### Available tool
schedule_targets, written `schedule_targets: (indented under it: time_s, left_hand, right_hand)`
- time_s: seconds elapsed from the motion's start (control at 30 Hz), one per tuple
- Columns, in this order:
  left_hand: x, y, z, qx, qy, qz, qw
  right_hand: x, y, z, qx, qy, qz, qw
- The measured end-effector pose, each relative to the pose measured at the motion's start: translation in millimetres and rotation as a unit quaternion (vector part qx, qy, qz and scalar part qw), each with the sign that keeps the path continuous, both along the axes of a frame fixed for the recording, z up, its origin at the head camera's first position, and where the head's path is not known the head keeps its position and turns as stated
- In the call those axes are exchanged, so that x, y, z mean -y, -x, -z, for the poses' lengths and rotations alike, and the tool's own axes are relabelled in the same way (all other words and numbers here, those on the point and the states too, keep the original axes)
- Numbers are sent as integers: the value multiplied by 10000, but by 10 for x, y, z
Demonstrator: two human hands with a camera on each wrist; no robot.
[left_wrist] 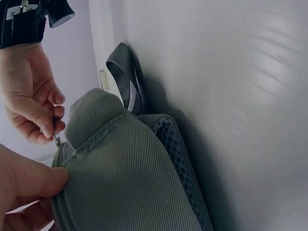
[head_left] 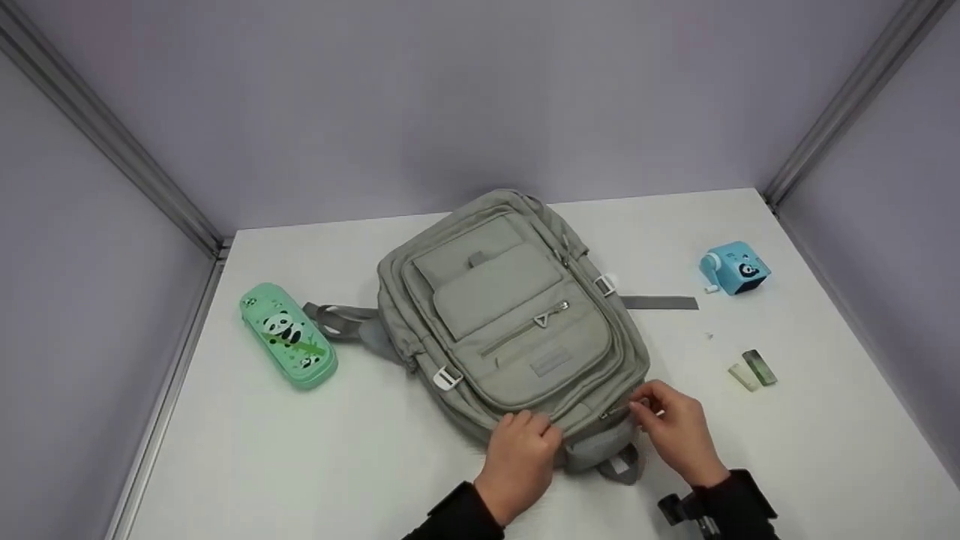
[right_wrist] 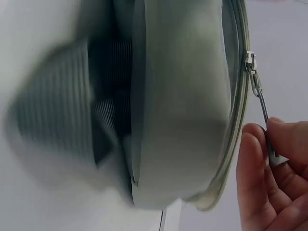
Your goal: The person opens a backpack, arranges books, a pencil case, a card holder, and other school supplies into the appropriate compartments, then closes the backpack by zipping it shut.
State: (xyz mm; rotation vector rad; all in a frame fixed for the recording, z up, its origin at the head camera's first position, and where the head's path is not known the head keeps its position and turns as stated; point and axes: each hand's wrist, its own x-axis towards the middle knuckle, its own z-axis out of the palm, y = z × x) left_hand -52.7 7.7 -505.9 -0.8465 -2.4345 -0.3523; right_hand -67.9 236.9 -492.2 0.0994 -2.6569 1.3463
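A grey-green backpack lies front side up on the white table, turned at an angle. At its near edge my left hand grips the fabric; in the left wrist view the thumb presses beside the zipper. My right hand is at the near right corner, pinching a metal zipper pull between thumb and fingers. That pull hangs from a silver slider on the curved zipper. A fabric loop sticks out at the near end. The bag's inside is hidden in the head view.
A green panda pencil case lies to the left, close to a backpack strap. On the right are a blue crank pencil sharpener, a small pale block and a green one. Another strap extends rightward. Panels enclose the table.
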Motion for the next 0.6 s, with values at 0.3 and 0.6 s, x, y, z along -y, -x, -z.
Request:
schedule_targets:
  time_s: [0.3, 0.6]
  left_hand:
    - [565, -108, 27, -70, -300, -131, 9994]
    - [1050, -142, 48, -48, -465, -491, 9977]
  right_hand:
    - [-230, 214, 7, -162, -621, 835, 9944]
    - [-169, 370, 151, 0, -612, 1143, 9916]
